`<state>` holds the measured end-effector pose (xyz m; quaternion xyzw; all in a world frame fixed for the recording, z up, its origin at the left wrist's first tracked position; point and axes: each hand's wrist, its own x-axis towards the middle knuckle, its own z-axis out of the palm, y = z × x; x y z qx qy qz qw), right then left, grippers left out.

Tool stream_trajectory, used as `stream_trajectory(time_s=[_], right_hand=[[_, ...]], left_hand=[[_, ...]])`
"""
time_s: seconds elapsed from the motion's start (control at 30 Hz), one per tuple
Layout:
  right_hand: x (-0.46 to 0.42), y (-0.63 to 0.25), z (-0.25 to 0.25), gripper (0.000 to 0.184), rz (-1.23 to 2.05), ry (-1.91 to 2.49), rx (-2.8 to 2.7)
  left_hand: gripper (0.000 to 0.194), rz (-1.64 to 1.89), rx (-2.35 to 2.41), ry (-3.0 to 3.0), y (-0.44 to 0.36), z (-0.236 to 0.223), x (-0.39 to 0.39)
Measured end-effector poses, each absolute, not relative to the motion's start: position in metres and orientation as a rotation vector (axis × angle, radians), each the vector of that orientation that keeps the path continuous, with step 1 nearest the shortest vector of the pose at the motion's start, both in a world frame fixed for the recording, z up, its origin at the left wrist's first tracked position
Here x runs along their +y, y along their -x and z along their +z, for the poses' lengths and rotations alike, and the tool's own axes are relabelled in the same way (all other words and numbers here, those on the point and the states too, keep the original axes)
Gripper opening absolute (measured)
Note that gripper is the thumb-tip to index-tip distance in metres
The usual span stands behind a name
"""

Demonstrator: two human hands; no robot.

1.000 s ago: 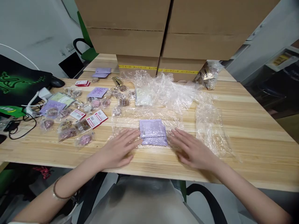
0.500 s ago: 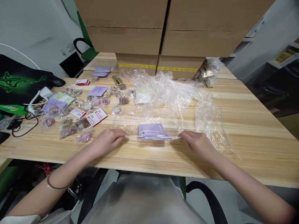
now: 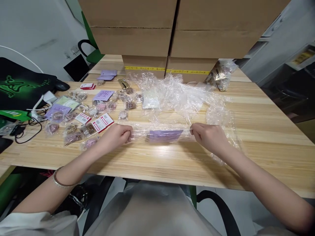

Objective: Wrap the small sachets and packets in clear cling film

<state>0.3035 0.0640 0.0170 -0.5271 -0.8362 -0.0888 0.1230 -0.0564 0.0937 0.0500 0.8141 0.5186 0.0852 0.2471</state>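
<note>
A purple packet (image 3: 165,135) lies wrapped in clear plastic film (image 3: 140,132), which is pulled taut between my two hands just above the table. My left hand (image 3: 119,134) is closed on the bunched film at the packet's left. On the right, my right hand (image 3: 206,133) grips the film's other side, fingers curled. More crumpled film (image 3: 177,95) spreads over the table behind the packet, and a pale packet (image 3: 150,99) sits within it.
Several small bagged items (image 3: 72,137), red-and-white cards (image 3: 102,122) and purple packets (image 3: 103,95) cover the table's left side. Large cardboard boxes (image 3: 145,42) stand at the back. A black mouse pad (image 3: 22,85) and cables are far left; a plastic bag (image 3: 222,75) is back right.
Both hands have moved a little away from me and turned the film over. The purple packet has rolled with it and now shows a narrower face.
</note>
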Motion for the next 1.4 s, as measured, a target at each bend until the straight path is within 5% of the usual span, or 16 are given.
stream_trajectory(time_s=[0.53,0.9,1.03,1.2,1.4], right_hand=[[0.131,-0.284,0.001,0.028,-0.301,1.805,-2.769],[0.116,-0.287,-0.026,0.032,-0.438,2.009,-2.520],[0.100,-0.285,-0.005,0.030,-0.541,1.871,-2.481],[0.063,-0.256,-0.007,0.056,-0.251,1.413,-2.575],[0.050,-0.245,-0.046,0.081,0.194,1.205,-2.634]], left_hand=[[0.029,-0.312,1.636,-2.696,0.037,0.007,0.130],[0.032,-0.316,1.659,-2.821,0.035,-0.011,0.110],[0.031,0.005,1.780,-2.922,0.034,-0.006,0.098],[0.052,0.559,1.329,-2.953,0.005,-0.003,0.070],[0.075,0.313,0.929,-2.772,-0.027,-0.031,0.068]])
